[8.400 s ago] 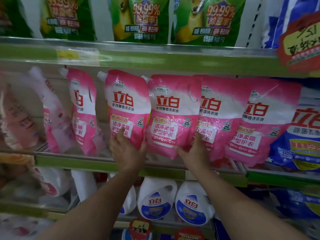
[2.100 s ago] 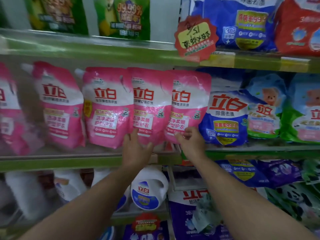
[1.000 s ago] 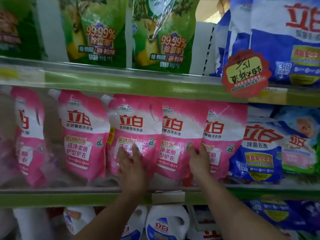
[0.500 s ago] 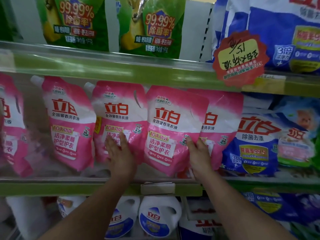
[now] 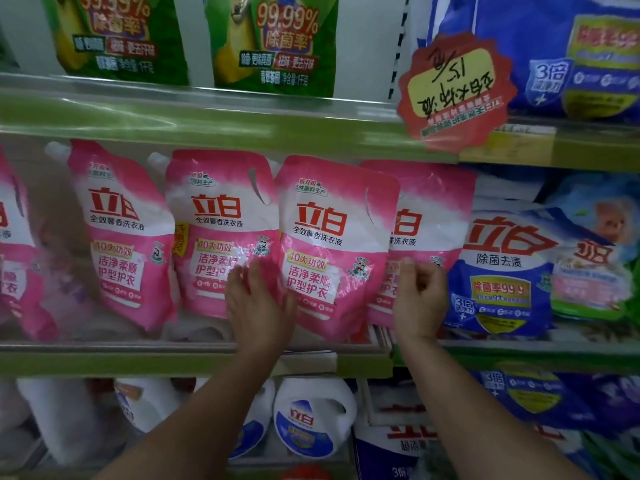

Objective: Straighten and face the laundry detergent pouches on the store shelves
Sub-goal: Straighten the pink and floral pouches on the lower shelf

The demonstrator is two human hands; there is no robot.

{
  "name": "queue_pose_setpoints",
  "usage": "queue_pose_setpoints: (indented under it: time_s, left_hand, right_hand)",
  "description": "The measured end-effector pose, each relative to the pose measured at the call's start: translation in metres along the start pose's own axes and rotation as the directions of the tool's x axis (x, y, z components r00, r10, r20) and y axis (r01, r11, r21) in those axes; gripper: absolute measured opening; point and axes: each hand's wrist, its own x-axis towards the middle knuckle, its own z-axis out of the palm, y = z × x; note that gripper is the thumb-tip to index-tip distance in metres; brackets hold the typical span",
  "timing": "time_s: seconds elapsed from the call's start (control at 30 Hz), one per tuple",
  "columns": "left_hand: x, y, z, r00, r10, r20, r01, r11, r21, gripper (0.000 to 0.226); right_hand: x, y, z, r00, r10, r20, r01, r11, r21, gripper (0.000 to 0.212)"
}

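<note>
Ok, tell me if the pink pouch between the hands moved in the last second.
Yes: pink pouch came forward, rightward toward the blue pouch, now overlapping its pink neighbour.

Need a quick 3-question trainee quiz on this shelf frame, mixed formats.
1. True or false: the right hand rests on the blue pouch.
2. Multiple choice: the left hand lies across which pouches? A) the two green ones up top B) the second pink pouch and the front pink pouch C) the jugs below
3. Fill in: the red price tag hangs ____ (upright / upside down).

Key: 1 false, its fingers curl at the rightmost pink pouch; 2 B; 3 upside down.
</note>
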Motion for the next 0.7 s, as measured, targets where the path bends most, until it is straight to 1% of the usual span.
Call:
queue_pose_setpoints:
  time_s: [0.1,0.17,0.2,0.27,0.33,0.37,0.43,0.57,0.7]
  left_hand:
    - [-0.015,0.003,0.007,0.998,0.06,-0.007,-0.06,0.998,-0.034,0.071]
    - [-0.022,0.002,0.013,0.998,0.055,0.037,-0.054,0.998,-0.042,0.072]
    - [-0.025,0.002,0.015,0.997,0.039,0.073,-0.036,0.999,-0.037,0.074]
    - [-0.031,0.002,0.02,0.99,0.009,0.141,-0.008,1.0,-0.006,0.079]
    - [-0.036,0.002,0.024,0.982,0.012,0.19,-0.017,1.0,0.026,0.085]
    - [-0.038,0.002,0.026,0.978,0.019,0.209,-0.026,0.999,0.033,0.087]
    - [-0.043,0.003,0.029,0.969,0.026,0.247,-0.036,0.999,0.034,0.088]
    - [-0.051,0.005,0.035,0.945,0.043,0.324,-0.062,0.997,0.048,0.091]
    - [-0.053,0.007,0.036,0.936,0.023,0.351,-0.05,0.996,0.068,0.094]
  right_hand:
    - [0.013,0.006,-0.018,0.989,0.005,-0.151,-0.006,1.0,-0.006,0.019]
    - [0.022,0.01,-0.028,0.984,0.057,-0.169,-0.06,0.998,-0.012,0.032]
    - [0.024,0.012,-0.032,0.986,0.093,-0.136,-0.097,0.995,-0.027,0.042]
    - [0.025,0.019,-0.039,0.988,0.151,-0.003,-0.151,0.988,-0.04,0.056]
    - [0.022,0.024,-0.041,0.967,0.208,0.15,-0.204,0.978,-0.04,0.057]
    - [0.02,0.027,-0.041,0.955,0.222,0.198,-0.215,0.975,-0.057,0.056]
    - [0.017,0.03,-0.037,0.951,0.215,0.221,-0.195,0.975,-0.109,0.052]
    - [0.019,0.032,-0.03,0.964,0.204,0.172,-0.169,0.966,-0.194,0.049]
    - [0.022,0.033,-0.019,0.965,0.18,0.189,-0.134,0.963,-0.233,0.051]
